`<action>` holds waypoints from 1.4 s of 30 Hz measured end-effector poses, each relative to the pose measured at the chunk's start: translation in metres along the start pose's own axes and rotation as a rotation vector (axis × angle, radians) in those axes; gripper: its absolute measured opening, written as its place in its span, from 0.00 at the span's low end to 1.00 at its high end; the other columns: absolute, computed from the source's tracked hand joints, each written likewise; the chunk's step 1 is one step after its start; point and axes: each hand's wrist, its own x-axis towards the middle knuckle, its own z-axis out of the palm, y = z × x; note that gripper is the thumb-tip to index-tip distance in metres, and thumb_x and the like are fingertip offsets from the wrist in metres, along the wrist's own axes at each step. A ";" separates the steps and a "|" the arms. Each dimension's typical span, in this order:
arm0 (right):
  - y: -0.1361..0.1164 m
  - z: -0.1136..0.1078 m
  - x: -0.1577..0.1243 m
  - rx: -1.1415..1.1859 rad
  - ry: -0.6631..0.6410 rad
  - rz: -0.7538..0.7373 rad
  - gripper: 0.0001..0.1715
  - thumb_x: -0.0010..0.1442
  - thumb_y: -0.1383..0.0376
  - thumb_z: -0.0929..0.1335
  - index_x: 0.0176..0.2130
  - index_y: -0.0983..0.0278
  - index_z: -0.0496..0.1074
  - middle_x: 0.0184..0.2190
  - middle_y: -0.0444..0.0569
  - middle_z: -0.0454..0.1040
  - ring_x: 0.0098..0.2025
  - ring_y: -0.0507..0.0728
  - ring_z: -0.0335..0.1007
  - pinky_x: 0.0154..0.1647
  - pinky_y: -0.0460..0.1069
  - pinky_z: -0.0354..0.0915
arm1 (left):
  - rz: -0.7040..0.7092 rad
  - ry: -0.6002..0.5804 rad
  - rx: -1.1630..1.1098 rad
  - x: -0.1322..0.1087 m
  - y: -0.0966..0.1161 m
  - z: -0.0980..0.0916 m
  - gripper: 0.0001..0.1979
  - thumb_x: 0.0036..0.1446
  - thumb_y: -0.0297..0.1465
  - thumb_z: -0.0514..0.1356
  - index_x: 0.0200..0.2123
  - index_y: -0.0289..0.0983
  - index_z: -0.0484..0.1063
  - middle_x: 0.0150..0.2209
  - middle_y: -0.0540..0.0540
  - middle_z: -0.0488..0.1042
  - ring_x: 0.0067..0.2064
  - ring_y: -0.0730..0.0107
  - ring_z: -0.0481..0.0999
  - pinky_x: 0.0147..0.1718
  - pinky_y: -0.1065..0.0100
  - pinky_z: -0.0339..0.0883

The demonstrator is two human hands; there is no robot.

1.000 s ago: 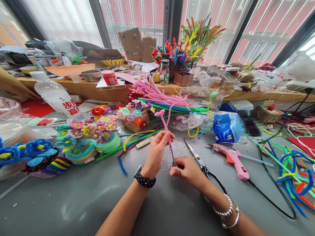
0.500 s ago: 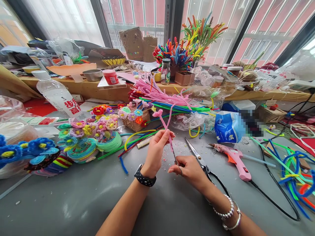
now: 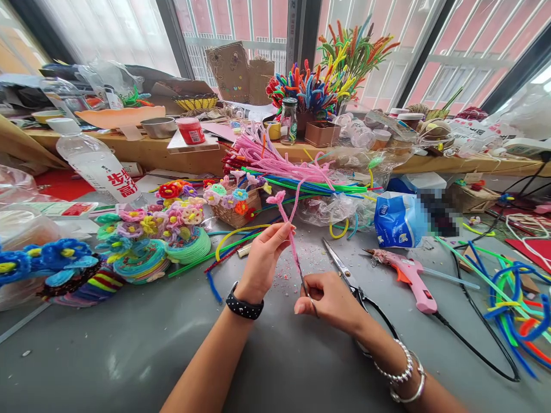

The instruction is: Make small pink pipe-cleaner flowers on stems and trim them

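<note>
Fingers of both the left hand (image 3: pixel 263 255) and right hand (image 3: pixel 329 298) pinch one pink pipe cleaner (image 3: pixel 290 235) above the grey table (image 3: pixel 129 355)

pink pipe cleaner (image 3: pixel 289 229), curled top, tilted upright, pinched above grey table

Big windows (image 3: pixel 241 23) with dark frames (image 3: pixel 303 34) run all along the back, sheer white curtain (image 3: pixel 107 28) on the left, pinkish building wall outside. Loads of daylight pouring in. Glossy grey table (image 3: pixel 107 355) up front, long wooden ledge (image 3: pixel 146 154) right under the glass
</note>
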 end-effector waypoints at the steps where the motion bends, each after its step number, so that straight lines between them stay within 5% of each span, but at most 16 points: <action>1: -0.001 0.000 0.000 0.004 -0.006 0.001 0.34 0.38 0.37 0.61 0.15 0.66 0.59 0.13 0.38 0.49 0.19 0.47 0.44 0.17 0.44 0.41 | -0.004 -0.005 -0.001 -0.001 -0.001 0.001 0.04 0.42 0.30 0.63 0.24 0.35 0.73 0.27 0.52 0.71 0.29 0.80 0.66 0.31 0.77 0.58; 9: -0.002 -0.001 0.001 0.048 0.004 0.011 0.34 0.37 0.37 0.63 0.13 0.65 0.55 0.13 0.37 0.48 0.18 0.46 0.43 0.16 0.44 0.40 | -0.015 -0.040 0.000 -0.002 -0.006 0.003 0.04 0.45 0.31 0.61 0.25 0.35 0.73 0.27 0.52 0.70 0.29 0.81 0.65 0.32 0.77 0.58; 15: 0.000 0.004 0.003 0.051 0.114 0.031 0.34 0.40 0.39 0.62 0.12 0.64 0.49 0.12 0.38 0.49 0.18 0.46 0.43 0.17 0.44 0.43 | 0.025 0.075 -0.045 -0.002 -0.005 0.004 0.04 0.43 0.31 0.62 0.24 0.36 0.73 0.27 0.52 0.70 0.30 0.80 0.65 0.32 0.76 0.58; 26: 0.001 0.003 0.005 0.091 0.104 0.061 0.34 0.40 0.39 0.62 0.11 0.64 0.54 0.10 0.41 0.60 0.17 0.46 0.49 0.18 0.44 0.47 | 0.025 0.120 -0.078 -0.001 -0.005 0.003 0.04 0.43 0.30 0.62 0.25 0.36 0.73 0.27 0.53 0.70 0.30 0.81 0.65 0.31 0.77 0.57; 42: 0.003 -0.010 0.003 0.092 -0.144 -0.046 0.38 0.38 0.33 0.55 0.19 0.66 0.60 0.17 0.40 0.53 0.21 0.48 0.46 0.19 0.44 0.44 | -0.060 -0.013 -0.027 -0.001 -0.003 0.001 0.05 0.43 0.30 0.62 0.24 0.35 0.72 0.27 0.52 0.69 0.28 0.82 0.64 0.27 0.79 0.58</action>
